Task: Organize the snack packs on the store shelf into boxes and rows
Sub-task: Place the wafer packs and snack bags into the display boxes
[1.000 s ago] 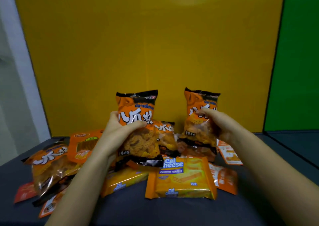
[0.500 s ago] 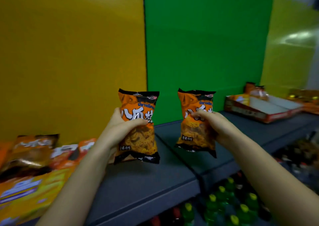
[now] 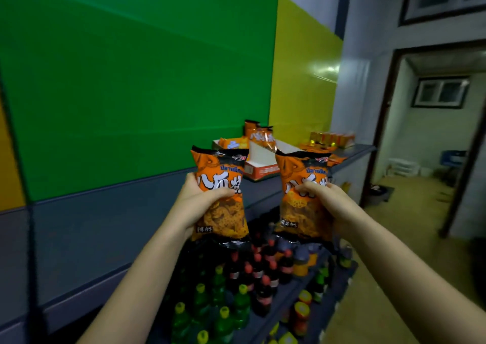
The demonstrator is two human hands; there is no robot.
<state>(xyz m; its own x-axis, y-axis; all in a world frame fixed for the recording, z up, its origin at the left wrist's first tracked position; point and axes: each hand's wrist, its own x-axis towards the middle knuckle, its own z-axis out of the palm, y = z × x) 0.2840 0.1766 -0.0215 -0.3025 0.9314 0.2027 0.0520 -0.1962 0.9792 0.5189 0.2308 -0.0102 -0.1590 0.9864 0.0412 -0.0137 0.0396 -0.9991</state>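
My left hand (image 3: pixel 196 201) grips an orange and black snack pack (image 3: pixel 219 178) upright by its left side. My right hand (image 3: pixel 324 200) holds a second identical snack pack (image 3: pixel 301 168) upright at about the same height. Both packs hang in the air in front of the grey shelf (image 3: pixel 105 228). Farther along the shelf stands an open red and white display box (image 3: pixel 259 159) with two of the same orange packs (image 3: pixel 259 134) upright at its back and a yellow pack (image 3: pixel 234 143) at its left end.
Behind the shelf are green and yellow wall panels. More orange and yellow packs (image 3: pixel 328 139) lie at the shelf's far end. A lower shelf holds several drink bottles (image 3: pixel 252 278). A doorway (image 3: pixel 431 143) and open floor are on the right.
The view has swung right along the shelf, away from the heap of snack packs. Both hands carried their packs the same way, and the display box is now closer.
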